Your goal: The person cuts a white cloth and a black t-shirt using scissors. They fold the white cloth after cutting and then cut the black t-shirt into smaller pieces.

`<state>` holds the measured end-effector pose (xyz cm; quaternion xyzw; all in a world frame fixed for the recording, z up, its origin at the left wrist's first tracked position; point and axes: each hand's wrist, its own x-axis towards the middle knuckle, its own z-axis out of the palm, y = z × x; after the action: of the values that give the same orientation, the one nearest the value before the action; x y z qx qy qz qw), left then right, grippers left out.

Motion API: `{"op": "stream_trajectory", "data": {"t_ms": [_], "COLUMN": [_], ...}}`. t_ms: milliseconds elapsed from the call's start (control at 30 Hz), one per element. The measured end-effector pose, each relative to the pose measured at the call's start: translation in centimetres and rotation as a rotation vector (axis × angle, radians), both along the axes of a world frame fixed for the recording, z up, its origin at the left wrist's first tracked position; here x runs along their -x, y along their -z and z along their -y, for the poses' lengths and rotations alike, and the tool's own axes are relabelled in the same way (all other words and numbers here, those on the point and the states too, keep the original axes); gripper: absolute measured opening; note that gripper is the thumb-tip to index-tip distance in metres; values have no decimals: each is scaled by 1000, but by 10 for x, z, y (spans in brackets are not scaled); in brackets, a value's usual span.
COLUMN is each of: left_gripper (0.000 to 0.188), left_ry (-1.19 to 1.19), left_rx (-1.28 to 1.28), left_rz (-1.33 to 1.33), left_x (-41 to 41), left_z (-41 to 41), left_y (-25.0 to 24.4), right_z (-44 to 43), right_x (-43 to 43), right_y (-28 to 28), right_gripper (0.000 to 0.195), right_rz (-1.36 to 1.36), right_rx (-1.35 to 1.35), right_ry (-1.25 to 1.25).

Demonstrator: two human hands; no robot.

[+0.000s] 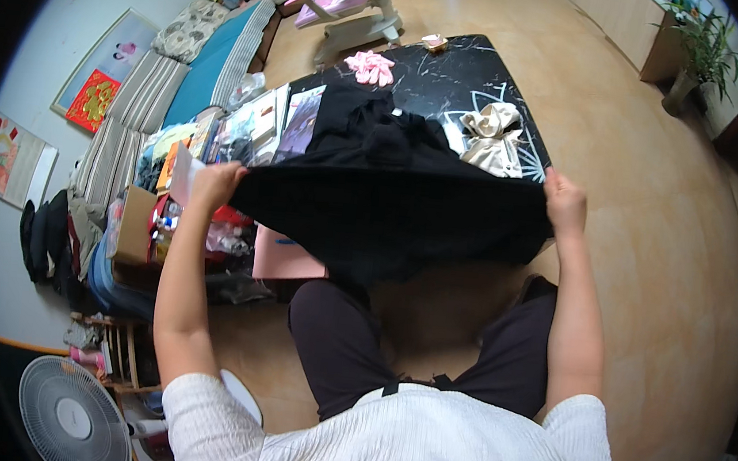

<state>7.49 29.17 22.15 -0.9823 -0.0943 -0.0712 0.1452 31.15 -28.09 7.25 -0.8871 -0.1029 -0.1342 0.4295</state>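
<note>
A black garment (397, 213) is stretched wide between my two hands, its upper edge nearly straight and its lower part hanging over the table's near edge. My left hand (219, 183) grips the garment's left corner, and my right hand (565, 199) grips its right corner. Black cloth (346, 118) lies behind it on the black marble-patterned table (438, 70); whether it is the same garment I cannot tell. A bunched cream cloth (494, 139) rests to the right, and pink gloves or cloth (370, 67) lie farther back.
Books and papers (263, 117) crowd the table's left side, near a cardboard box (135, 224) of items. A pink folder or sheet (286, 259) is at the near edge. Beyond stand a wheeled chair (362, 26) and a sofa (207, 75) with a person on it. A fan (74, 415) is at lower left.
</note>
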Motion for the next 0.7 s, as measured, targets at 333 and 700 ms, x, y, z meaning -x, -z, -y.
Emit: {"op": "stream_trajectory", "data": {"t_ms": [333,700], "left_gripper": [18,15], "left_ry": [219,603], "left_rx": [-35,242], "left_rz": [210,74], "left_x": [-39,-69], "left_z": [142,204], "left_y": [68,138], "right_z": [-64,-139], "right_x": [30,94], "right_y": [13,15], "right_gripper": [33,25], "right_rz": [11,449], "right_rx": [232,131], "right_ry": [-80,-812]}}
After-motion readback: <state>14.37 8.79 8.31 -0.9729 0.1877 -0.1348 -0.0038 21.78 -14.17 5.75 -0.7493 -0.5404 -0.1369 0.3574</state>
